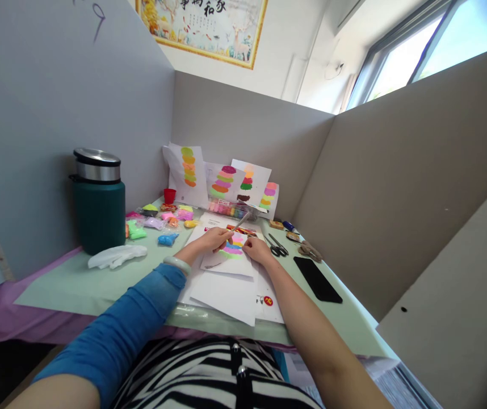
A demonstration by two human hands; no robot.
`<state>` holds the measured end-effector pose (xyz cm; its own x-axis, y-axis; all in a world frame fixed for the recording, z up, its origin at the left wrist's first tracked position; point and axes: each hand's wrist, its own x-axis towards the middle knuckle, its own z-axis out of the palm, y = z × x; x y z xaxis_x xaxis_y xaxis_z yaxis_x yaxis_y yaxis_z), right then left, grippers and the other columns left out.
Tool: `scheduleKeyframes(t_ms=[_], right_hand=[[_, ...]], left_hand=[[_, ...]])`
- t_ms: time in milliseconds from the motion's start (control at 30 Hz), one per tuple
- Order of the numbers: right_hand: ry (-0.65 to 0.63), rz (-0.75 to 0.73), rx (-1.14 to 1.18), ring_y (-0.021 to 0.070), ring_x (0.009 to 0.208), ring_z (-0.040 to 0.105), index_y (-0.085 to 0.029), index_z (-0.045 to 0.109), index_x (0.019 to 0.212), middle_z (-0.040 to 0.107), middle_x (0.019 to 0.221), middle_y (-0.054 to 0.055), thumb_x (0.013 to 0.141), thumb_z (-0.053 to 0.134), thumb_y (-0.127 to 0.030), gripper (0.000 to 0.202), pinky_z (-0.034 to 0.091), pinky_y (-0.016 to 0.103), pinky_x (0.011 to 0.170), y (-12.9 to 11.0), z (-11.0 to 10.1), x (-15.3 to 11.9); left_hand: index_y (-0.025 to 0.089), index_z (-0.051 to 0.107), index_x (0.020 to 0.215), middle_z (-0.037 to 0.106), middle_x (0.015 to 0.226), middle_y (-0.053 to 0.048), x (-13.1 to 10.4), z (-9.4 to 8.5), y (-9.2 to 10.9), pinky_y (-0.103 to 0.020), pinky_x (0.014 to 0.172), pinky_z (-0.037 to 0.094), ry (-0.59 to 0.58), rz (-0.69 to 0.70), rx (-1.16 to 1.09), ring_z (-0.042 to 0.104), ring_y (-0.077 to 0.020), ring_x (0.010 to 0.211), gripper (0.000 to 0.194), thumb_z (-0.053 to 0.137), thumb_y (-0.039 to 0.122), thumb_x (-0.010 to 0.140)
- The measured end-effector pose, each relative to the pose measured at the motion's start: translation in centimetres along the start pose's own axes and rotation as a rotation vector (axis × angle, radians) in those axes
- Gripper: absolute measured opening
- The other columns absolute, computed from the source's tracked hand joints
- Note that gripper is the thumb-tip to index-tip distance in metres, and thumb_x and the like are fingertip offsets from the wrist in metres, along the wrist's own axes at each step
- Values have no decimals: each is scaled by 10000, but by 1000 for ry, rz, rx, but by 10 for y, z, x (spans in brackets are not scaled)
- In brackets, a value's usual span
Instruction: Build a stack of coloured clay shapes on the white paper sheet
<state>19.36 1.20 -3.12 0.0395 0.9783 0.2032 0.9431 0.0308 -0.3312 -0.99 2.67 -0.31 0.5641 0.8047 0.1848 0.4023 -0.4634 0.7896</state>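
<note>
A small white sheet (230,265) with pink, blue, yellow and green bands lies on top of other white papers (226,295). Over its upper left part, my left hand (218,239) is closed round a thin grey stick-like tool (242,220) that points up and to the right. My right hand (255,249) rests at the sheet's upper right edge, its fingers bent together; whether they pinch the paper is too small to tell. A blue sleeve and a pale bangle are on my left arm.
A green bottle (99,213), white gloves (117,257) and bagged coloured clay (168,239) lie left. Scissors (278,247) and a black phone (318,279) lie right. Painted sheets (188,176) stand at the back by grey partitions (243,122).
</note>
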Motion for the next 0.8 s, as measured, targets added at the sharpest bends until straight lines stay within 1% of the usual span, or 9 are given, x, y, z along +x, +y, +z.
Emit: scheduleKeyframes(t_ms=[100,167,333,500,633,700,800], right_hand=[[-3,5,4,152,776,576,-196,643,823,670,873,33,773,543,-288,145,319,221,579,0,0,0],[-2,10,5,152,772,575,-201,642,822,671,868,27,772,543,-293,144,317,222,572,0,0,0],[-8,8,-9,159,811,582,-203,650,853,672,903,36,773,546,-282,153,331,222,591,0,0,0],[-61,-76,-10,159,819,585,-195,668,880,674,911,45,773,555,-233,160,353,217,629,-1,-4,-1],[-123,-135,-50,170,853,589,-194,687,926,665,980,57,782,569,-230,190,366,216,662,-3,-10,-2],[-126,-149,-87,183,890,586,-193,689,962,647,1034,73,800,553,-244,217,367,220,671,-4,-11,-4],[-94,-152,-120,195,927,576,-191,687,991,618,1096,93,812,532,-255,245,362,228,669,-5,-10,-5]], left_hand=[[154,594,810,493,502,36,1,0,-3,-208,393,314,16,0,-57,406,-78,352,451,363,537,861],[154,593,808,499,499,31,1,-1,-3,-209,386,303,40,-12,-56,391,-79,352,456,344,531,869],[147,601,798,507,504,23,2,-3,-3,-204,414,311,118,-52,-14,397,-81,386,383,357,433,871],[147,603,813,500,516,24,4,-2,-5,-202,404,314,125,-54,-7,399,-83,390,366,358,413,864],[143,601,812,509,524,19,4,-1,-6,-196,411,322,128,-33,-3,408,-81,401,370,359,420,859],[146,599,801,516,526,19,4,-1,-7,-197,413,325,138,-31,-3,411,-83,403,369,360,423,855],[149,601,796,526,529,17,4,-1,-6,-200,410,324,135,-25,-8,411,-84,400,386,357,444,853]])
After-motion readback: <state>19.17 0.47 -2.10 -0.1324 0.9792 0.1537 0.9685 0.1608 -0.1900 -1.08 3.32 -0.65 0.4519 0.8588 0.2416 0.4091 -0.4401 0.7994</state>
